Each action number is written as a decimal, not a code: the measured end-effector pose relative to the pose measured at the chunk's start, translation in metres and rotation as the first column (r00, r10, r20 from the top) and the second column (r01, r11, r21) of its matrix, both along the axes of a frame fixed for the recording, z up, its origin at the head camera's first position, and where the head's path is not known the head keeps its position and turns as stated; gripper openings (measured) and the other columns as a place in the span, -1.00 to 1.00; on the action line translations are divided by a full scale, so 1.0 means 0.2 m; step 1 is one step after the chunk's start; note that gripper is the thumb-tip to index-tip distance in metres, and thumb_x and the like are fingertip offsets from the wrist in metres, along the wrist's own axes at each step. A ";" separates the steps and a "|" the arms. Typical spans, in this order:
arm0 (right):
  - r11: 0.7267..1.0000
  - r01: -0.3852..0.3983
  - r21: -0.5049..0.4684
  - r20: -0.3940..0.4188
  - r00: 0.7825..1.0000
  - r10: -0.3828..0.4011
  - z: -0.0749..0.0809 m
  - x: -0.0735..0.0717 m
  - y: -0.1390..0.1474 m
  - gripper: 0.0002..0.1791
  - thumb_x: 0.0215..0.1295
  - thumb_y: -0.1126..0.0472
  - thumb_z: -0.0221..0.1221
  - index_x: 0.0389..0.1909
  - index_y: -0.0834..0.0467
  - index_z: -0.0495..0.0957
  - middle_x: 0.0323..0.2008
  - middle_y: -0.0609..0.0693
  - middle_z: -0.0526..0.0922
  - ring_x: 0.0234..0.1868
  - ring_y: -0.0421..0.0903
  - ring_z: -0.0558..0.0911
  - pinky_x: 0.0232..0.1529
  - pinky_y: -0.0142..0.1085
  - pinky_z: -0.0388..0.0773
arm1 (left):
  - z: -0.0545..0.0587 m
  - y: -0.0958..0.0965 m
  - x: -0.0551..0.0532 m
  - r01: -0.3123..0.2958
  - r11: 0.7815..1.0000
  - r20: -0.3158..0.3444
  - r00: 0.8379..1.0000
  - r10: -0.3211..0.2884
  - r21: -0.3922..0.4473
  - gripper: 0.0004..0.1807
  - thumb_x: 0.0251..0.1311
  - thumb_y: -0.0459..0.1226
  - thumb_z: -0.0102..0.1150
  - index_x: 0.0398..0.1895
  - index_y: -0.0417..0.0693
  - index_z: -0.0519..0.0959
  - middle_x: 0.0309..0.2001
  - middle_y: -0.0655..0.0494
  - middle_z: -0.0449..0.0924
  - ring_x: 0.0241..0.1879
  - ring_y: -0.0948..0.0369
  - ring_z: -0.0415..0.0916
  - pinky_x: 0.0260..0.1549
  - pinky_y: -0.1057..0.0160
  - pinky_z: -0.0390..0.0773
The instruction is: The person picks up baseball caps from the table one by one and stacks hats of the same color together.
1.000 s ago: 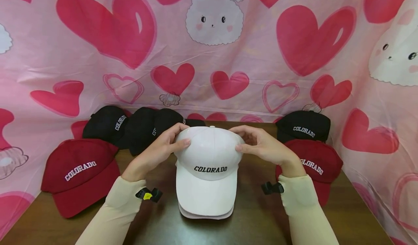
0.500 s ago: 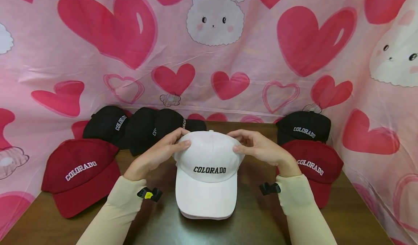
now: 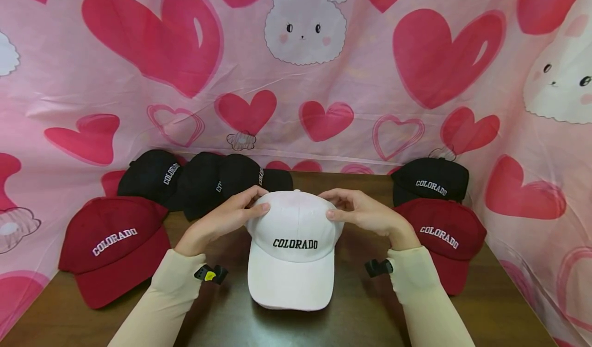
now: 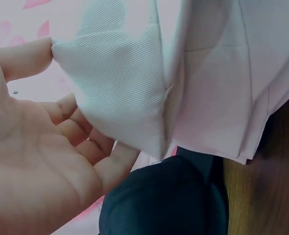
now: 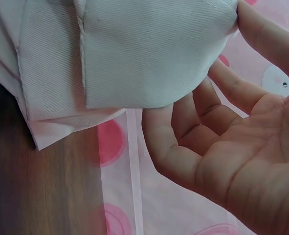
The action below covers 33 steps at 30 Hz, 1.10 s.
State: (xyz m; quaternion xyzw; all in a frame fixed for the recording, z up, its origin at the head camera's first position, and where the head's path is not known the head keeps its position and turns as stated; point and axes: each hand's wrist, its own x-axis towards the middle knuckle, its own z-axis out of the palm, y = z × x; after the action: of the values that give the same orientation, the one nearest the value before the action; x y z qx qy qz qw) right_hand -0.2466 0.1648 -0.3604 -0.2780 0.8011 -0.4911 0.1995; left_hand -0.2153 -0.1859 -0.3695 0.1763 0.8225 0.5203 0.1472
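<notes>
In the last second you've brought the white cap point(image 3: 291, 257) down a touch, and its brim now hides the brim of the lower white cap point(image 4: 215, 93) that was peeking out, so it's probably close to nested over it. It's midway between the left and right edges of the tabletop point(image 3: 361, 316), forward of the back edge, brim toward you. Your left hand point(image 3: 224, 218) and right hand point(image 3: 372, 213) each pinch a crown side, thumbs in front, fingers behind, cap directly between.
</notes>
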 end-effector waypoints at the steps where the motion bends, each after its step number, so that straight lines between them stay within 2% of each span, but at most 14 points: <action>1: 1.000 -0.002 0.005 -0.002 1.000 0.002 0.00 0.00 0.00 -0.48 0.47 0.15 0.33 0.39 0.17 0.53 0.04 0.13 0.67 0.05 0.13 0.61 0.05 -0.11 0.68 | 0.00 0.00 0.00 0.002 1.000 -0.007 1.000 -0.002 -0.010 -0.55 0.55 -0.10 0.16 0.34 -0.12 0.41 0.10 -0.14 0.52 0.08 -0.04 0.48 -0.01 0.01 0.69; 7: 0.999 -0.022 0.027 -0.025 0.999 0.023 -0.01 -0.01 -0.01 -0.50 0.48 0.15 0.33 0.38 0.14 0.55 0.04 0.10 0.68 0.05 0.12 0.61 0.07 -0.08 0.67 | -0.01 -0.01 -0.01 0.014 0.998 -0.048 0.999 -0.017 -0.055 -0.54 0.52 -0.13 0.20 0.34 -0.15 0.43 0.00 -0.11 0.53 -0.05 -0.01 0.46 -0.19 0.09 0.62; 17: 0.999 -0.011 0.035 -0.039 0.999 0.013 -0.01 -0.01 -0.02 -0.49 0.48 0.14 0.33 0.38 0.15 0.55 0.07 0.09 0.69 0.08 0.10 0.61 0.13 -0.06 0.63 | -0.02 -0.02 -0.01 0.020 0.998 -0.048 0.999 -0.023 -0.057 -0.54 0.53 -0.14 0.20 0.34 -0.17 0.43 0.07 -0.14 0.49 0.01 -0.03 0.44 -0.20 0.08 0.61; 27: 0.996 0.040 0.085 -0.053 0.998 -0.036 -0.03 -0.01 -0.03 -0.45 0.46 0.09 0.35 0.40 0.11 0.53 0.09 0.08 0.68 0.11 0.10 0.58 0.11 -0.11 0.65 | -0.02 -0.02 -0.01 -0.001 0.998 -0.048 0.999 -0.002 -0.064 -0.51 0.52 -0.11 0.22 0.35 -0.16 0.44 0.16 -0.16 0.39 0.06 -0.06 0.40 -0.17 0.02 0.64; 33: 0.996 0.056 0.072 -0.035 0.998 -0.054 -0.03 -0.01 -0.04 -0.44 0.45 0.09 0.36 0.41 0.09 0.52 0.11 0.10 0.65 0.11 0.12 0.56 0.17 0.11 0.65 | -0.03 -0.02 -0.02 -0.017 0.998 -0.065 0.998 0.013 -0.063 -0.52 0.53 -0.13 0.21 0.36 -0.17 0.45 0.17 -0.17 0.38 0.03 -0.04 0.41 -0.18 0.01 0.63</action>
State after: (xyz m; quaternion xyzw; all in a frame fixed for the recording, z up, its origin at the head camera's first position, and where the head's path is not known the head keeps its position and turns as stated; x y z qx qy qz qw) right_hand -0.2483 0.1568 -0.3672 -0.2564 0.8289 -0.4624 0.1826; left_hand -0.2190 -0.1902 -0.3746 0.1819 0.8443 0.4889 0.1223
